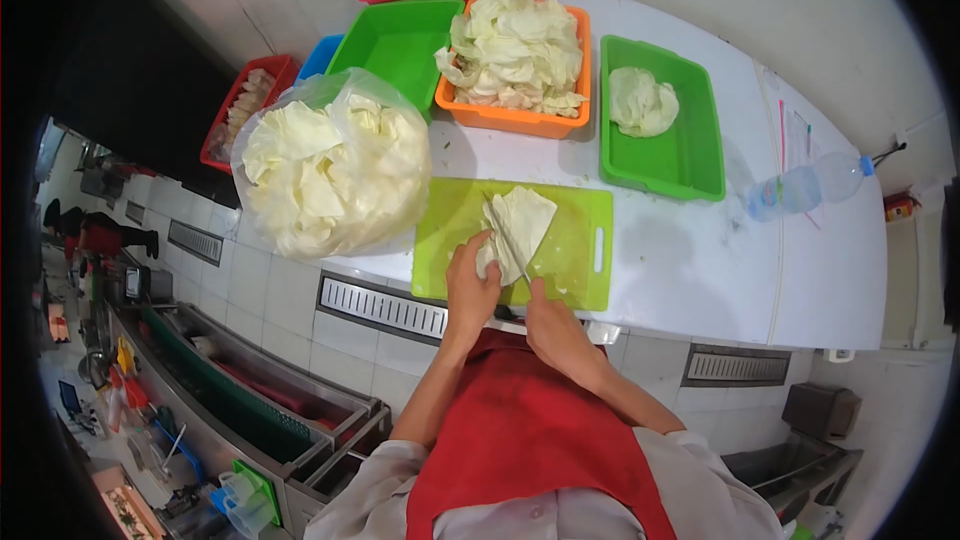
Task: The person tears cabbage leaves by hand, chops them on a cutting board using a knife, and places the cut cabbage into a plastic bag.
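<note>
On the green cutting board [435, 240] lies a piece of pale cabbage leaf [527, 223]. My right hand [553, 325] is closed round the handle of a knife [510, 237], whose blade lies across the cabbage, pointing away from me. My left hand [473, 282] rests on the cabbage's left edge with its fingers bent, just beside the blade. Whether those fingers pinch the leaf is too small to tell. Small cabbage bits lie on the board near my right hand.
A clear bag of cabbage leaves [335, 175] stands left of the board. Behind are an orange bin [520, 122] heaped with cabbage and an empty green bin [395, 45]. To the right are a green bin [665, 160] holding some cabbage and a plastic bottle [805, 186].
</note>
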A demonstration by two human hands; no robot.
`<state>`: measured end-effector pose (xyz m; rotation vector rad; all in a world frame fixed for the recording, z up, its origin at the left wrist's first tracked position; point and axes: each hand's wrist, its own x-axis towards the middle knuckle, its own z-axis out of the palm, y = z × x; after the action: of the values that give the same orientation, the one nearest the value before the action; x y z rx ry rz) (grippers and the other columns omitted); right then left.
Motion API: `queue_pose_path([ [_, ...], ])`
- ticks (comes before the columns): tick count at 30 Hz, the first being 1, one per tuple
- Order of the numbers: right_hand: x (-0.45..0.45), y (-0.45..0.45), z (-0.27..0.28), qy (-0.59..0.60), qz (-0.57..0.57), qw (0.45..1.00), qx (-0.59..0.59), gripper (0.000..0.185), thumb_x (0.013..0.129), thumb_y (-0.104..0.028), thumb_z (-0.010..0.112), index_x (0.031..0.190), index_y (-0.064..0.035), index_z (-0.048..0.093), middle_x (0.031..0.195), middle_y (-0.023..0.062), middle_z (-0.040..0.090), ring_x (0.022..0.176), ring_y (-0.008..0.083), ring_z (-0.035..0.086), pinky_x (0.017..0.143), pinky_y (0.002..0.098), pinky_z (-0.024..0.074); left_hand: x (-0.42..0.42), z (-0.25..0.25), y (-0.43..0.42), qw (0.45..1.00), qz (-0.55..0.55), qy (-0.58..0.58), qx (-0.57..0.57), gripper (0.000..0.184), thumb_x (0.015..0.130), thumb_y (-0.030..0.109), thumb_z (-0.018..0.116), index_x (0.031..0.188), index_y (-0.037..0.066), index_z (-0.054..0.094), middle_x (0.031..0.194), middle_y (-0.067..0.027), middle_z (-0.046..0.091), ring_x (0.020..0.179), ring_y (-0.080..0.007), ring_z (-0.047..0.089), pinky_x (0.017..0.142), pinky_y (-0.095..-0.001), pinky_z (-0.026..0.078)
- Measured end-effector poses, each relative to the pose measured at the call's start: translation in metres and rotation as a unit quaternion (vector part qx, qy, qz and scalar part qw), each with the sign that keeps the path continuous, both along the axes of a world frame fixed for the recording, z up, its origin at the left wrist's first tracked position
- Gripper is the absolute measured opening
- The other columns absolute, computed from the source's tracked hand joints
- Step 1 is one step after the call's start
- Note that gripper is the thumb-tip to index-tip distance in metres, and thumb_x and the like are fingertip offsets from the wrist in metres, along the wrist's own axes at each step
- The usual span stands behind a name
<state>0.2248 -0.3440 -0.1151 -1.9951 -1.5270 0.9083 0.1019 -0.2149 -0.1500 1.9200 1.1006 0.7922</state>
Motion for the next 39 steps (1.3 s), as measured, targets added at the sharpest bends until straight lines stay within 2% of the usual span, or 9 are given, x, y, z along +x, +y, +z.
queue_pose_path([
  [5,0.011,-0.029,-0.011,-0.014,0.002,1.000,0.026,0.027,0.095,0.003,0.054,0.117,0.0110,0.040,0.082,0.0384,0.064,0.084,0.0591,0.065,0.077,0.0641,0.0505,0.008,-0.012,-0.005,0.999,0.046,0.005,-0.003,0.050,0.088,-0.008,0.066,0.137,-0.001,0.057,0.120,-0.0320,0.068,0.115,-0.0491,0.066,0.099,-0.0506,0.051],
  [7,0.016,-0.051,0.004,0.018,-0.018,0.995,-0.096,0.025,0.103,-0.007,0.052,0.121,0.0062,0.041,0.083,0.0398,0.065,0.085,0.0600,0.065,0.078,0.0661,0.0491,0.010,-0.013,-0.009,0.998,0.062,0.008,-0.023,0.050,0.088,-0.008,0.066,0.137,-0.001,0.057,0.120,-0.0320,0.068,0.114,-0.0495,0.066,0.099,-0.0504,0.051],
  [10,0.024,-0.080,0.014,0.037,-0.034,0.986,-0.157,0.024,0.104,-0.011,0.053,0.119,0.0029,0.041,0.080,0.0328,0.068,0.082,0.0568,0.067,0.077,0.0649,0.0524,0.009,-0.012,-0.010,0.996,0.077,-0.019,-0.034,0.049,0.088,-0.008,0.066,0.136,-0.002,0.057,0.120,-0.0321,0.068,0.114,-0.0499,0.066,0.099,-0.0503,0.051],
  [13,0.038,-0.117,0.034,-0.011,-0.006,0.974,-0.228,0.027,0.108,-0.018,0.052,0.123,0.0014,0.041,0.081,0.0345,0.068,0.083,0.0578,0.067,0.077,0.0665,0.0506,0.005,-0.012,-0.004,0.996,0.081,-0.012,-0.037,0.048,0.088,-0.008,0.067,0.135,-0.001,0.057,0.120,-0.0312,0.068,0.114,-0.0496,0.066,0.099,-0.0504,0.051],
  [17,0.063,-0.149,0.084,0.019,0.038,0.970,-0.239,0.028,0.110,-0.019,0.051,0.127,0.0001,0.042,0.081,0.0362,0.067,0.081,0.0585,0.066,0.074,0.0671,0.0485,-0.015,-0.010,0.004,0.998,0.068,-0.006,-0.001,0.050,0.087,-0.007,0.069,0.136,0.000,0.058,0.119,-0.0286,0.069,0.113,-0.0480,0.066,0.099,-0.0495,0.052],
  [21,0.052,-0.097,0.116,-0.017,-0.029,0.979,-0.203,0.030,0.111,-0.022,0.051,0.129,0.0006,0.042,0.082,0.0377,0.066,0.080,0.0595,0.063,0.074,0.0671,0.0463,-0.027,-0.009,0.013,0.998,0.064,-0.013,-0.007,0.052,0.086,-0.006,0.072,0.136,0.003,0.060,0.118,-0.0263,0.071,0.113,-0.0444,0.068,0.098,-0.0465,0.052],
  [28,0.038,-0.022,0.018,0.025,-0.009,1.000,0.009,0.027,0.111,-0.017,0.050,0.129,0.0017,0.042,0.082,0.0385,0.063,0.084,0.0611,0.061,0.078,0.0670,0.0439,-0.037,-0.014,0.021,0.991,0.101,-0.060,-0.068,0.045,0.087,-0.001,0.076,0.130,0.003,0.068,0.114,-0.0234,0.073,0.108,-0.0380,0.071,0.097,-0.0411,0.053],
  [34,0.028,0.000,0.006,0.001,-0.014,1.000,-0.005,0.026,0.111,-0.016,0.048,0.126,0.0049,0.042,0.084,0.0391,0.064,0.087,0.0632,0.060,0.081,0.0669,0.0447,-0.050,0.012,0.015,0.983,0.088,-0.060,-0.149,0.034,0.090,0.001,0.076,0.124,0.000,0.071,0.107,-0.0161,0.077,0.101,-0.0254,0.073,0.093,-0.0355,0.055],
  [39,0.027,0.000,0.023,0.003,-0.024,1.000,-0.008,0.028,0.111,-0.017,0.049,0.127,0.0051,0.042,0.083,0.0388,0.065,0.084,0.0626,0.062,0.078,0.0655,0.0469,-0.065,0.036,0.015,0.940,0.070,-0.215,-0.255,0.034,0.093,-0.002,0.075,0.127,-0.003,0.069,0.111,-0.0118,0.077,0.101,-0.0163,0.072,0.090,-0.0297,0.056],
])
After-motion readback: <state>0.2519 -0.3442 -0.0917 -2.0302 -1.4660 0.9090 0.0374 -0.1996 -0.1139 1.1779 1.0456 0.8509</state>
